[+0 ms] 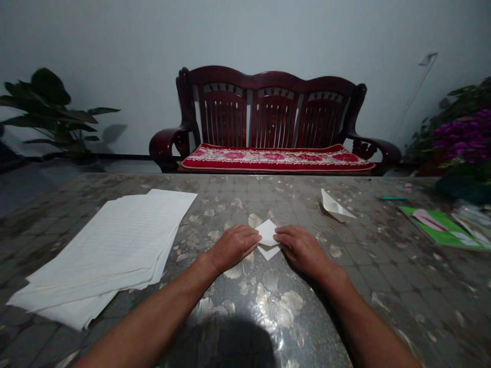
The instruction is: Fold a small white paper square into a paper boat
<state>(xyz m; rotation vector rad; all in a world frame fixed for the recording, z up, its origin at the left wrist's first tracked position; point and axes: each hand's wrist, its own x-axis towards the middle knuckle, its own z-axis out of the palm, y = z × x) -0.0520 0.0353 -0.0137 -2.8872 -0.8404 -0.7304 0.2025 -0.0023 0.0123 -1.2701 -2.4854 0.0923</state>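
A small white folded paper (268, 231) lies on the table between my hands, its layers parting in a V toward me. My left hand (236, 245) pinches its left corner, with thumb and fingers closed. On the opposite corner, my right hand (301, 249) grips the paper in the same way. The undersides of the fingers are hidden. Beyond my right hand sits a folded white paper boat (336, 207), tilted on the table and touched by neither hand.
A stack of lined paper sheets (111, 240) spreads at the left. To the right lie a green booklet (441, 230) with a pink piece on it and a green pen (394, 198). The patterned table (238, 291) ends before a wooden bench (272, 112). Purple flowers (464, 135) stand far right.
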